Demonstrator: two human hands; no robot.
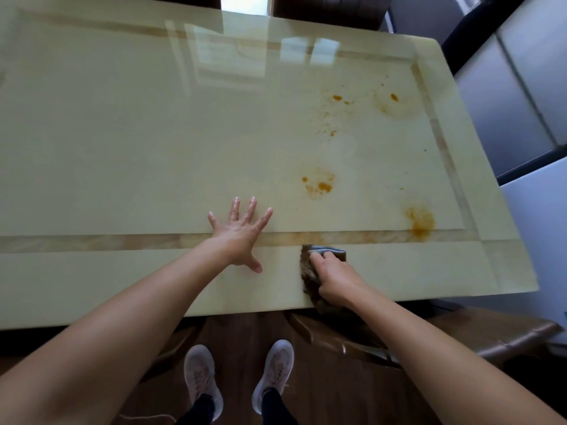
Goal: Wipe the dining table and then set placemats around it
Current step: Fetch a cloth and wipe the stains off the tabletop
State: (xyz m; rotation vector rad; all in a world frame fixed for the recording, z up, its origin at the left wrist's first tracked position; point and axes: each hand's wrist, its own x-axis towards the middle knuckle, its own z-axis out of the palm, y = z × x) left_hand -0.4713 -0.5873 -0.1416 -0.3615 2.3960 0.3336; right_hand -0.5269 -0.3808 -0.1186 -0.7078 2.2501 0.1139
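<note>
A glossy cream dining table (pixel 122 142) with a tan inlaid border fills the view. Orange stains mark its right half: one patch (pixel 319 184) in the middle, one (pixel 420 220) on the near border, and specks and a ring (pixel 392 102) farther back. My left hand (pixel 239 237) lies flat on the table with its fingers spread. Just to its right, near the front edge, my right hand (pixel 333 276) grips a brown and grey cloth (pixel 306 271) and presses it on the tabletop. No placemats are in view.
A brown chair seat (pixel 491 335) stands under the table's near right corner. Dark chair backs (pixel 331 7) show beyond the far edge. Grey cabinet fronts (pixel 521 87) run along the right. My feet in light shoes (pixel 239 378) stand on the dark wood floor.
</note>
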